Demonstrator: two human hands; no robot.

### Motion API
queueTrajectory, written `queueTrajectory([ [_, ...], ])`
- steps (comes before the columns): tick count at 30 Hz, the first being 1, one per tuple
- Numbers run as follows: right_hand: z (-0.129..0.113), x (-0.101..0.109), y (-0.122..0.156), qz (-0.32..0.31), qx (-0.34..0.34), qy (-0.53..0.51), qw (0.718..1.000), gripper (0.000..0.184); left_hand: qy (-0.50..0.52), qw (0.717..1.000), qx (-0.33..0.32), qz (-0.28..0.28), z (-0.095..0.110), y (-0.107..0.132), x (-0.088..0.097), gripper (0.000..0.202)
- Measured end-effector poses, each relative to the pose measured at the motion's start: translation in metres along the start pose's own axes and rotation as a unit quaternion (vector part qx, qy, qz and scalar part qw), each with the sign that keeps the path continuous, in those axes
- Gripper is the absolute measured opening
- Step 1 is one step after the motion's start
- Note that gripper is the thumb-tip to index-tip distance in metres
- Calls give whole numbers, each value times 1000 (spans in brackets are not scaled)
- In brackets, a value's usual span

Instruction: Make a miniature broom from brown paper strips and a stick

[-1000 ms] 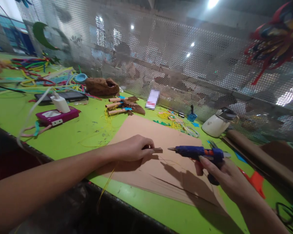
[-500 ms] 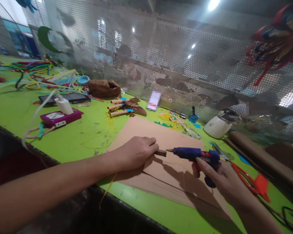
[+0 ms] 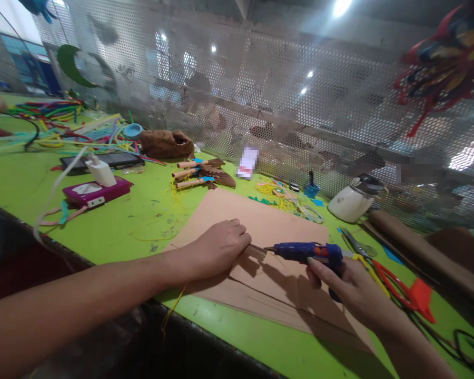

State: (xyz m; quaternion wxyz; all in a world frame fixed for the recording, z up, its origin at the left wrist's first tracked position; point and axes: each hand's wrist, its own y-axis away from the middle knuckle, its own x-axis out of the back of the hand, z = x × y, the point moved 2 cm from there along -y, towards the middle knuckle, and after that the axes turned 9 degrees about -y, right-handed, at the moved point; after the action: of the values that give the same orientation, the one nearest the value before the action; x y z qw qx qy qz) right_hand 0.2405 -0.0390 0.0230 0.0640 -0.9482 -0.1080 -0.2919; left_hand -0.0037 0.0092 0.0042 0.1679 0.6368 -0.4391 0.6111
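Observation:
Over a sheet of brown paper (image 3: 217, 210), my left hand (image 3: 217, 247) is closed around a small brown strip (image 3: 256, 251), whose free end sticks out to the right. I cannot make out exactly what the strip is. My right hand (image 3: 351, 281) grips a blue glue gun (image 3: 304, 251) by its handle, forefinger along its side. The metal nozzle points left, at or very near the strip's end; whether they touch I cannot tell. Yellow thread (image 3: 174, 308) hangs over the table edge below my left forearm.
Scissors with orange handles (image 3: 395, 284) lie right of my right hand. Behind the paper are paper tubes with brown feather shapes (image 3: 205, 176), a phone (image 3: 248, 162) and a white pot (image 3: 349, 202). A purple power strip (image 3: 97, 190) sits left. Perforated metal panel (image 3: 237, 68) stands behind.
The glue gun has moved left, bringing its nozzle to the strip's end. The strip has turned slightly in my left hand, showing a lighter face.

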Motion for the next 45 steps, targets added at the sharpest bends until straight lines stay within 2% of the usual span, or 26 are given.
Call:
queueTrajectory([
  [7, -7, 1, 7, 32, -6, -22, 999, 45, 44, 995, 56, -65, -2, 2, -2, 6],
  [11, -9, -4, 8, -1, 5, -14, 1000, 41, 54, 991, 65, -106, 1, 2, 3, 7],
  [16, -7, -9, 3, -2, 15, 9, 1000, 38, 91, 981, 67, -160, 1, 2, 12, 15],
  [24, -4, -5, 2, 17, 1, 14, 1000, 40, 141, 982, 21, -122, -2, 6, 12, 25],
  [28, -4, -2, 5, 40, 1, 5, 999, 43, 109, 989, 16, -103, -3, 7, 8, 27],
  [31, -5, -5, 5, 30, 5, 6, 1000, 42, 79, 993, 19, -89, -3, 7, 5, 23],
  [45, -2, -13, 1, 35, 24, 45, 998, 39, 103, 987, 52, -111, -1, 4, 6, 33],
])
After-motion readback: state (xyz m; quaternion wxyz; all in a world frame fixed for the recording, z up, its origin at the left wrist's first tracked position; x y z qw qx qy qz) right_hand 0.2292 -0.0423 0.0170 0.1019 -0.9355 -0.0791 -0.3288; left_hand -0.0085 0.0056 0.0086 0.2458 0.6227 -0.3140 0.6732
